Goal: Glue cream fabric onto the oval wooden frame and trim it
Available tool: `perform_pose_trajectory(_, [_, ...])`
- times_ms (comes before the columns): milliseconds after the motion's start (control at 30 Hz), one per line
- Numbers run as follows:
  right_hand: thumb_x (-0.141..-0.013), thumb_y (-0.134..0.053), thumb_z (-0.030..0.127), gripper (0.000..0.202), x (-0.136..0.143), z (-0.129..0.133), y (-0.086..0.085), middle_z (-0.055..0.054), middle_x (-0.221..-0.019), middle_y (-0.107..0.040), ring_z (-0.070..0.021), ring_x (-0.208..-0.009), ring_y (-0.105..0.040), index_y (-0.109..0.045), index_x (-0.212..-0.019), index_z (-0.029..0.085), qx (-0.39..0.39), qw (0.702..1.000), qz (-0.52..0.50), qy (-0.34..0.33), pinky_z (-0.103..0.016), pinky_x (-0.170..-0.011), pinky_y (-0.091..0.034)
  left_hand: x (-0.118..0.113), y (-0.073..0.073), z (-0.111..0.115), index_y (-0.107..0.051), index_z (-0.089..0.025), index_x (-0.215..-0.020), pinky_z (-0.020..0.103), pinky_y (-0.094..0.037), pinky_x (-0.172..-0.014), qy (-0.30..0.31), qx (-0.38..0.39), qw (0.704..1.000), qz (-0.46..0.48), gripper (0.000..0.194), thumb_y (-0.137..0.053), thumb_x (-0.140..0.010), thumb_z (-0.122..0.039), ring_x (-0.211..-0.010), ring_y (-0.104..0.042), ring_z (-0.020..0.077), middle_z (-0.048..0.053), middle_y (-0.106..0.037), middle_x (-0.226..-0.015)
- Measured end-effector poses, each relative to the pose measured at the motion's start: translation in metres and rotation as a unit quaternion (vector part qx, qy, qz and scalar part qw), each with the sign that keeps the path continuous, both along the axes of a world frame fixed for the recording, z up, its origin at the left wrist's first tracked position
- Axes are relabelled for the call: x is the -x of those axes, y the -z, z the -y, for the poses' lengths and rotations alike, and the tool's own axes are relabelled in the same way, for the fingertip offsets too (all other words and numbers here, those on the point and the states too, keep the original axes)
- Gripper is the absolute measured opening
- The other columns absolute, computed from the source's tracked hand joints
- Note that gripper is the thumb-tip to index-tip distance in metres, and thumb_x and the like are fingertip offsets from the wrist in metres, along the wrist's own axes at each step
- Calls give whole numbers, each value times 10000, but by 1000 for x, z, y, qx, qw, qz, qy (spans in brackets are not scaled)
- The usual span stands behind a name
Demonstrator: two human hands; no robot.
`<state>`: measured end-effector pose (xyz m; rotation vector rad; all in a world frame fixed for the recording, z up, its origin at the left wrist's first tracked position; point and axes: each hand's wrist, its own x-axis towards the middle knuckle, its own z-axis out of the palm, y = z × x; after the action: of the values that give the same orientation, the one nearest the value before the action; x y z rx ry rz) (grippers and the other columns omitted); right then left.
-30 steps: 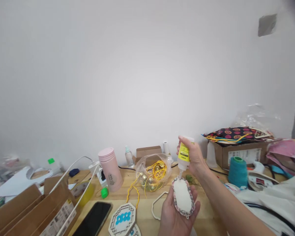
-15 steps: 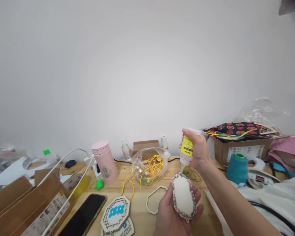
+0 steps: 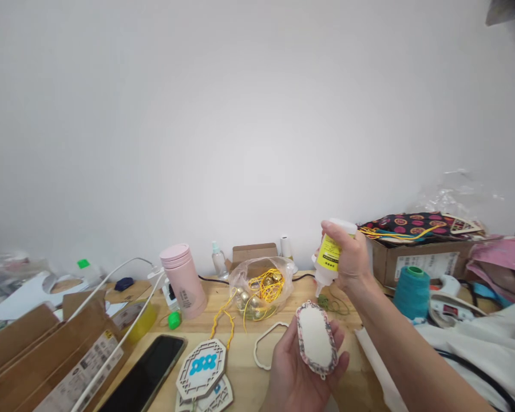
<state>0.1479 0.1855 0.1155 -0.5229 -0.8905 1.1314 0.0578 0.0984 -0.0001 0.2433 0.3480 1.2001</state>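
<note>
Head: two hands [image 3: 289, 369] [image 3: 351, 254], one bottle [image 3: 326, 263], one plaque [image 3: 316, 337]

Your left hand [image 3: 283, 366] covers the back of the oval piece [image 3: 317, 337] and hides the right side of the thin pale outline [image 3: 256, 348]; its wrist is cut off by the bottom edge. Your right hand [image 3: 351, 252] conceals part of the bottle [image 3: 328, 254], whose label print is too small to read. The phone [image 3: 142, 375] and the cardboard box [image 3: 55, 369], lower left, run out of frame. The octagonal plaque [image 3: 202, 366] mostly covers the lower plaque [image 3: 223, 393]. Far-left clutter [image 3: 0, 292] is blurred. The dark shape [image 3: 504, 10], upper right, is cropped and unidentifiable.
</note>
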Motion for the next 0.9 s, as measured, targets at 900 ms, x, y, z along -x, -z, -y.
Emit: perform_pose_trajectory(900, [-550,-713,284,218,-5,0,-10,37,-553,-590,-95,-480,-550,-578,-664,156,29,992,-28,-122,-197,-479,-470,0,-4,0,-631,-95,-943,354,-439,-774,-17,35,999,-17,378,-501,-765,-402,-856,-624,218,117,-692,-896])
